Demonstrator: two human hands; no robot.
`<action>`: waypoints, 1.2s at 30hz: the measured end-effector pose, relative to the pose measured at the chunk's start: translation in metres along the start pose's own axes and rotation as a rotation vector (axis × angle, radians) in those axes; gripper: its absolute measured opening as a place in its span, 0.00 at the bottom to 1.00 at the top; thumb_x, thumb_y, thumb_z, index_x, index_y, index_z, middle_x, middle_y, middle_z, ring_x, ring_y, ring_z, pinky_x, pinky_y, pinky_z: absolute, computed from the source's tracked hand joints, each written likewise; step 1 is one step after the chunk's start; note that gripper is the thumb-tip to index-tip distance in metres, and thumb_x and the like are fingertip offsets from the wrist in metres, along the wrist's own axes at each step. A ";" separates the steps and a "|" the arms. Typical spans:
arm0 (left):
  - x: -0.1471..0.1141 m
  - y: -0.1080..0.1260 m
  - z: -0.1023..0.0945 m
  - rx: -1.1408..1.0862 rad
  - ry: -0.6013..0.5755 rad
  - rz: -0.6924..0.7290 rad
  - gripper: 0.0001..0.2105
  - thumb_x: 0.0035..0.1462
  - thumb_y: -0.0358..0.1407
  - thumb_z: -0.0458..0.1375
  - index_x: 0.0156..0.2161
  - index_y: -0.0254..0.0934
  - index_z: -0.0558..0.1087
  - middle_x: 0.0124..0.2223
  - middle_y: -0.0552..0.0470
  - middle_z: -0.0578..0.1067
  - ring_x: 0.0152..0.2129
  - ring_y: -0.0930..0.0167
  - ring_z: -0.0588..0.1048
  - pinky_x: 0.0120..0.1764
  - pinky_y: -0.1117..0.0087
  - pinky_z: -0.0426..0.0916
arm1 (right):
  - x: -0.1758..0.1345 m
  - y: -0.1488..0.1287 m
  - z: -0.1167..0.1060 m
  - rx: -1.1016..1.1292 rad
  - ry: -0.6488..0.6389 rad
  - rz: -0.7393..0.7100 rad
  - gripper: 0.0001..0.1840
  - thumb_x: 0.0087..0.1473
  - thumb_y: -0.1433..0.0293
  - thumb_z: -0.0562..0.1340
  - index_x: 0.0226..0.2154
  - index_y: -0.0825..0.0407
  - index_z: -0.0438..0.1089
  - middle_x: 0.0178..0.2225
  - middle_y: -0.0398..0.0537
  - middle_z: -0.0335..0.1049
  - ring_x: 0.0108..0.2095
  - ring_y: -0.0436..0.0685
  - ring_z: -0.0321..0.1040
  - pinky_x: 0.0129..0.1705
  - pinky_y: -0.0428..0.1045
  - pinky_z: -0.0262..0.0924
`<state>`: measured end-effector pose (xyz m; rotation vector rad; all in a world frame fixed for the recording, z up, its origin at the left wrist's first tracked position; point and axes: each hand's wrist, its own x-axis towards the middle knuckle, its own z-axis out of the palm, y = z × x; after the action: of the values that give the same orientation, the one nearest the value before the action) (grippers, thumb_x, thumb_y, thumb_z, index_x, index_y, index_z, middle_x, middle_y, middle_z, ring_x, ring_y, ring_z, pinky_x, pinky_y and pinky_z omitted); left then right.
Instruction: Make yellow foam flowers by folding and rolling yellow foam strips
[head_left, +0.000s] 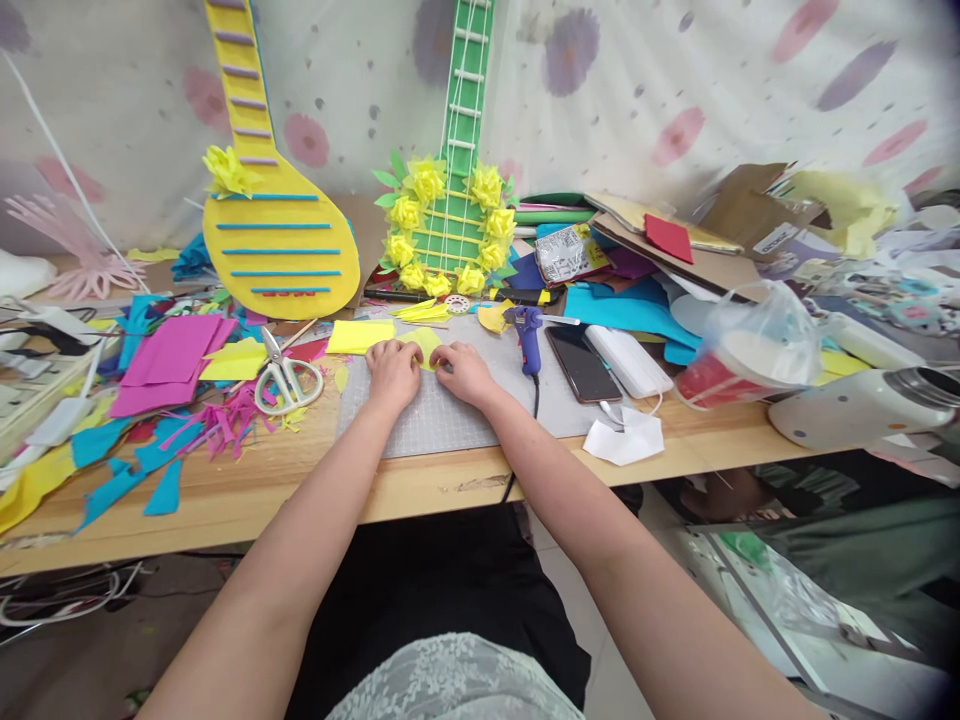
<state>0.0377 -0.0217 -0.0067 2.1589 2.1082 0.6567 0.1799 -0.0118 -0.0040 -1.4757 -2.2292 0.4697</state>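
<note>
A small piece of yellow crepe paper (427,344) is pinched between my two hands above the grey cutting mat (409,437). My left hand (394,372) has its fingers curled on the piece's left side. My right hand (463,372) grips the right edge, thumb and fingers drawn together. A folded yellow crepe strip (358,337) lies just left of my left hand. To the right of my hands stands a purple hot glue gun (529,340). White-handled scissors (288,386) rest on the left among paper scraps.
Behind the mat lean a yellow paper instrument (281,245) and a green one (459,215) ringed with yellow flowers. A phone (582,363), white power bank (627,362), bagged cup (739,370) and tipped bottle (847,408) line the right. Magenta paper (169,365) lies left.
</note>
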 end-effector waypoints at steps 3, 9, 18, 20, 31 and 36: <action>0.000 0.000 -0.001 -0.006 0.006 -0.011 0.10 0.53 0.30 0.51 0.33 0.42 0.74 0.41 0.47 0.73 0.47 0.61 0.64 0.52 0.57 0.53 | 0.000 0.000 0.000 -0.014 -0.009 0.008 0.11 0.52 0.74 0.55 0.38 0.50 0.70 0.36 0.48 0.67 0.39 0.55 0.60 0.46 0.50 0.54; -0.001 0.001 -0.004 -0.015 0.016 -0.017 0.07 0.51 0.37 0.55 0.32 0.41 0.75 0.41 0.47 0.74 0.47 0.60 0.64 0.53 0.56 0.53 | 0.000 -0.003 0.003 -0.029 0.028 0.030 0.09 0.53 0.69 0.57 0.38 0.50 0.70 0.37 0.49 0.67 0.40 0.56 0.60 0.48 0.51 0.54; -0.001 -0.002 -0.004 -0.043 0.003 -0.043 0.07 0.48 0.34 0.55 0.32 0.43 0.76 0.42 0.49 0.74 0.48 0.61 0.65 0.55 0.57 0.50 | 0.001 0.001 0.003 0.005 0.002 0.028 0.10 0.50 0.72 0.57 0.37 0.52 0.69 0.38 0.48 0.68 0.41 0.55 0.61 0.48 0.51 0.54; -0.001 -0.001 -0.006 -0.054 -0.005 -0.058 0.07 0.48 0.33 0.55 0.32 0.43 0.76 0.43 0.49 0.74 0.48 0.61 0.65 0.55 0.57 0.50 | 0.002 0.003 0.002 0.036 -0.006 0.019 0.10 0.49 0.74 0.57 0.36 0.51 0.69 0.37 0.47 0.68 0.41 0.55 0.61 0.48 0.50 0.54; 0.000 -0.003 -0.003 -0.052 0.001 -0.056 0.07 0.49 0.39 0.57 0.33 0.43 0.76 0.43 0.49 0.74 0.48 0.61 0.65 0.55 0.56 0.51 | 0.006 -0.008 0.009 0.000 0.047 0.161 0.08 0.52 0.68 0.58 0.36 0.51 0.69 0.38 0.49 0.69 0.41 0.56 0.62 0.47 0.52 0.55; -0.002 -0.002 -0.004 -0.059 0.003 -0.053 0.06 0.50 0.36 0.56 0.32 0.44 0.76 0.42 0.49 0.74 0.48 0.61 0.65 0.55 0.56 0.51 | 0.003 -0.002 0.006 0.019 0.015 0.094 0.11 0.50 0.75 0.56 0.38 0.52 0.68 0.39 0.49 0.69 0.43 0.56 0.62 0.49 0.51 0.54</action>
<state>0.0341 -0.0242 -0.0039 2.0661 2.1111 0.7092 0.1740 -0.0103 -0.0070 -1.5736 -2.1451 0.5062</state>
